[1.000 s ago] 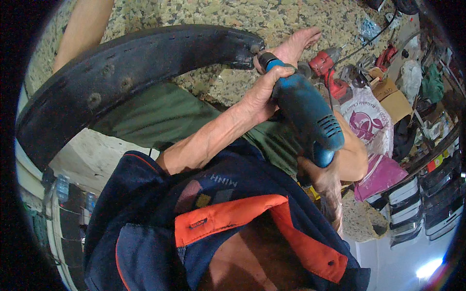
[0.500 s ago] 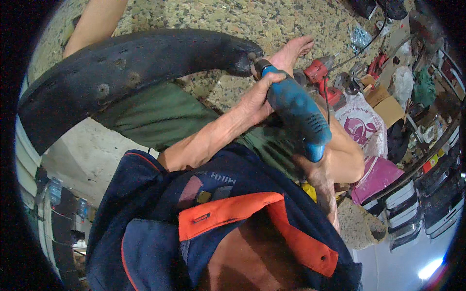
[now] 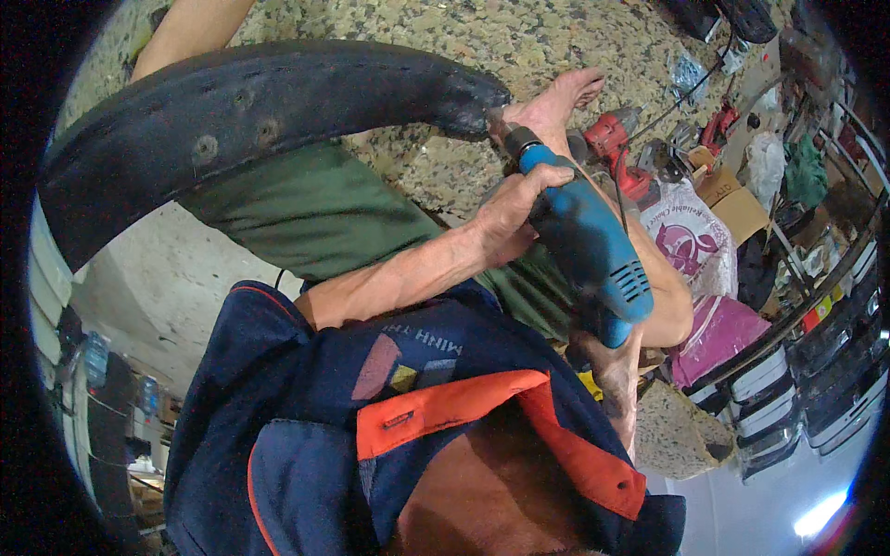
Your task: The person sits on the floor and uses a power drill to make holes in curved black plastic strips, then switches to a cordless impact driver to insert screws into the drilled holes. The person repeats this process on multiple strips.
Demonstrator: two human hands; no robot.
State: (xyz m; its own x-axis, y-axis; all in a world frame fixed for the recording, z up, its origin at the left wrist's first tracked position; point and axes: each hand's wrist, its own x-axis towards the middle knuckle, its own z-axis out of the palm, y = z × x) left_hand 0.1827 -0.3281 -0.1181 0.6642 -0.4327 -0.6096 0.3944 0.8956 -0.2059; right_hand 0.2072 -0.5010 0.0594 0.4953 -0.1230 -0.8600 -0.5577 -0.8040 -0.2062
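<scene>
A long, curved black part (image 3: 306,97) with a few round marks arches across my lap from the left. Its narrow end lies beside my bare foot. My left hand (image 3: 519,206) is wrapped round the front of a blue electric drill (image 3: 593,246), thumb on top, just behind the black chuck (image 3: 521,141). The chuck points at the narrow end of the black part; whether the bit touches it I cannot tell. My right hand (image 3: 598,357) is at the rear of the drill, closed about its handle, with the fingers mostly hidden behind the tool.
A red power tool (image 3: 616,148) lies on the speckled floor (image 3: 519,37), right of my foot. Further right are a cardboard box (image 3: 737,204), a printed white sack (image 3: 686,236), a pink bag (image 3: 718,338) and a metal rack (image 3: 834,259). A cord runs behind the drill.
The drill and both hands have moved slightly right and toward me, drawing the chuck back a little at the part's end. The black part has shifted slightly up.
</scene>
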